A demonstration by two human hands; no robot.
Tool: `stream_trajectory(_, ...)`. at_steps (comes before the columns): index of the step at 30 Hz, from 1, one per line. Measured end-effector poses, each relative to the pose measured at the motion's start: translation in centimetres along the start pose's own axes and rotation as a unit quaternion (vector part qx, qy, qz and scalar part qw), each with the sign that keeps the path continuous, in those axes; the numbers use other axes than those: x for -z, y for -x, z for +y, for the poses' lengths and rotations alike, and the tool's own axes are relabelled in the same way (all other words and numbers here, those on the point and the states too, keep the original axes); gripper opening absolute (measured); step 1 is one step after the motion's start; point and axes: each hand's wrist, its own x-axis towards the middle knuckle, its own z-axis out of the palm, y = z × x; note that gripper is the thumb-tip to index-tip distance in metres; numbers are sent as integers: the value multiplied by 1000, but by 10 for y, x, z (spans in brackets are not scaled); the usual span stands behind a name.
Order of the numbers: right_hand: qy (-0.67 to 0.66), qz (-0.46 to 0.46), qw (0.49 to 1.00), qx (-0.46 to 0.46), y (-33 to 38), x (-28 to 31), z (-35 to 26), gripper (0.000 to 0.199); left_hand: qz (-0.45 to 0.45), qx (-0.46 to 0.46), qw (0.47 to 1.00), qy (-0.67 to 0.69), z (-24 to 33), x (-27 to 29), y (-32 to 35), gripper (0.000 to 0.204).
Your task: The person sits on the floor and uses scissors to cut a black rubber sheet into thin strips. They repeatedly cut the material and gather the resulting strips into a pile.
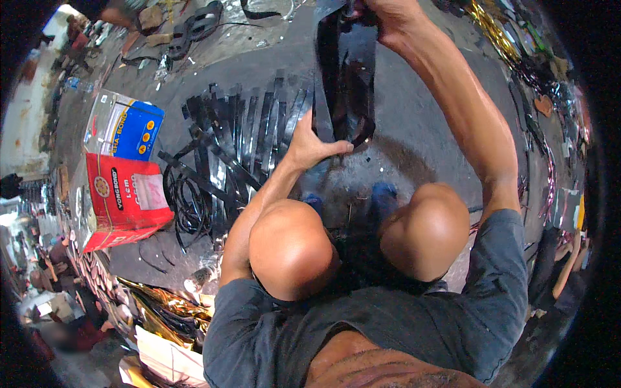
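I am holding one long bundle of glossy black strips (349, 77) between my two hands, out over the grey floor (420, 129) beyond my two bare knees. My right hand (381, 13) is gripping its far end at the top edge of the view, fingers closed around it, though the edge cuts off part of the hand. My left hand (310, 145) is pinching the near end, thumb and fingers narrow on the looped bottom of the bundle. The bundle's long axis is running near to far, almost straight away from me, with its folded loop pointing back toward my knees.

The strips are thin, flat and shiny, like plastic tape, catching light along their faces. To the left, a fan of many more black strips (246, 129) is lying spread on the floor, too many and too overlapped to count. Just nearer and left of it, one coil of thin black cord (187, 200) is lying. Farther left, one cardboard box (123, 168), red and blue, is standing on the floor.
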Motion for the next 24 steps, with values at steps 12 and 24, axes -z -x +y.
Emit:
stream_trajectory(12,-146,-36,988,34,38,-3,5,20,223,107,847,-471,-128,58,90,54)
stream_trajectory(24,-60,463,864,-187,195,285,170,44,249,284,759,-530,-129,57,59,94)
